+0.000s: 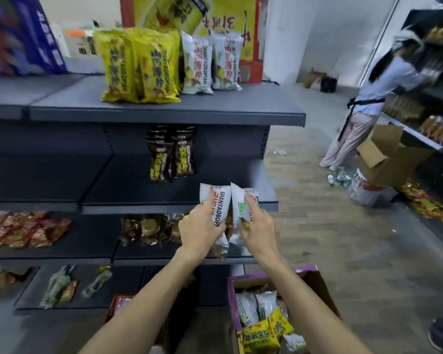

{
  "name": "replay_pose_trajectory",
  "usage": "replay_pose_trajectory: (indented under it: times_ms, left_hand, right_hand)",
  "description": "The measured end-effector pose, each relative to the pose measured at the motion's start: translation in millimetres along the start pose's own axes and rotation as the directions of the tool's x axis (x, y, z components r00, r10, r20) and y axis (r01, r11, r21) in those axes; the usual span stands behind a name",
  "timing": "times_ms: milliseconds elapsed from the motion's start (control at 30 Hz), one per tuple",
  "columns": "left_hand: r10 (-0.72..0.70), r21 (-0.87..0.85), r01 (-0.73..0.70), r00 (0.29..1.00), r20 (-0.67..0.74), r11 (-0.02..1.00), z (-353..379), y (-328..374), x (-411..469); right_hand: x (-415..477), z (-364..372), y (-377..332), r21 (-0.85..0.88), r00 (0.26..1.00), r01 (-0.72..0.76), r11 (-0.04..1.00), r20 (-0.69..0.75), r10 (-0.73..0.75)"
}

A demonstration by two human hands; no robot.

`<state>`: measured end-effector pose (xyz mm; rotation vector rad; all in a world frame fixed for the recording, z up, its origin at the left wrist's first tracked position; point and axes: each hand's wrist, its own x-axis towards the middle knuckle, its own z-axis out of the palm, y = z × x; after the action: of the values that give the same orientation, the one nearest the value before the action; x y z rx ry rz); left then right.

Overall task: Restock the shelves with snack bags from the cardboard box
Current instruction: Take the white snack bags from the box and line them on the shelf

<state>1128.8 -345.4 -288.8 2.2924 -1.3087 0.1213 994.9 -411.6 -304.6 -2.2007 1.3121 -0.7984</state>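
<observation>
Evidently I am working partway through: my left hand [200, 226] and right hand [257, 227] are each gripping one of two white snack bags [219, 203], fingers [207, 201] curled round them, at the front edge of the middle shelf [128, 185], while more bags [261, 325] are waiting in the cardboard box [312, 277].

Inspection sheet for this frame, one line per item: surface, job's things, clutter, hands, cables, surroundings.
Surface: grey shelves, middle tier mostly bare beside brown bags.
Job's things: box at lower right, part full of bags; yellow bags and white bags upright on top tier.
Clutter: packets and bottles on the floor at right.
Hands: left hand grips left bag; right hand grips right bag; both white, at the middle tier's edge.
Cables: nothing seen.
Surroundings: another person at a far shelf, second box beside them.
</observation>
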Motion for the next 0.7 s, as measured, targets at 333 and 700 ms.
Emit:
replay_pose_trajectory:
  times_ms: [333,700]
  left_hand:
    - [0.096,0.008,-0.098,0.952,-0.291,0.995,-119,9,76]
    - [0.161,0.035,-0.16,0.912,-0.378,0.986,-160,51,198]
  right_hand:
    - [64,-60,-113,-0.059,0.938,0.239,0.969,-0.243,-0.246]
    - [190,-118,-155,-0.131,0.887,0.347,0.929,-0.275,-0.37]
